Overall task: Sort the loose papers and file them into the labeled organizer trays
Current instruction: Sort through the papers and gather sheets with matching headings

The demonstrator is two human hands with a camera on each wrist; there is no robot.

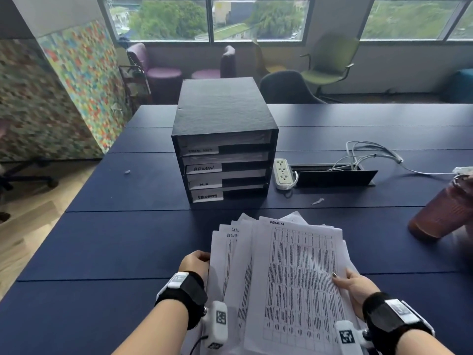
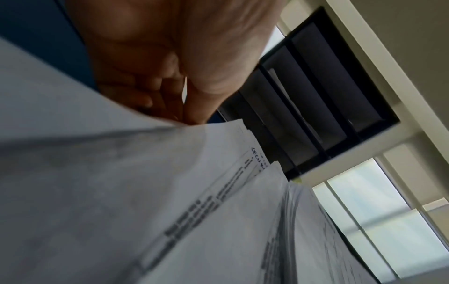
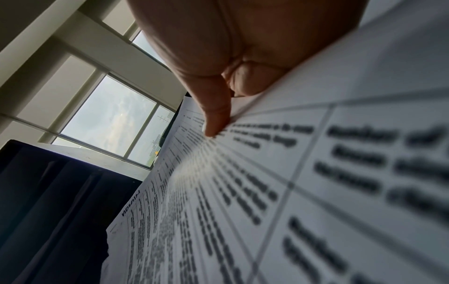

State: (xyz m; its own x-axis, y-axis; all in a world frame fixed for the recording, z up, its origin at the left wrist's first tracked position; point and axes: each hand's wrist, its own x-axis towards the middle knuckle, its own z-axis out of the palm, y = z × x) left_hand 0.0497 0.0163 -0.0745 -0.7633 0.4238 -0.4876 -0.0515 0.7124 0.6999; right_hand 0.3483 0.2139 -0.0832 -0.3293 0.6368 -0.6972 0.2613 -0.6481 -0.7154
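While sorting is barely starting: both hands are holding the whole fanned stack of papers (image 1: 279, 272) above the near tabletop (image 1: 115, 242).
Left hand (image 1: 193, 262): gripping the stack's left edge.
Right hand (image 1: 354, 284): pinching the right edge, thumb lying on the top "ADMIN" sheet (image 1: 302, 278).
Organizer (image 1: 222, 142): standing farther back, its trays already holding some sheets.
Remaining: filing nearly everything, seemingly.

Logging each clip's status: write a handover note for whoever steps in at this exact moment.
Left hand: grips the left edge of the paper stack.
Right hand: holds its right edge, thumb on the top sheet, headed ADMIN.
Organizer: on the table beyond the stack, four labeled trays; ADMIN tray second from top.
Done: trays already hold some papers.
Left: sort and file the held stack.
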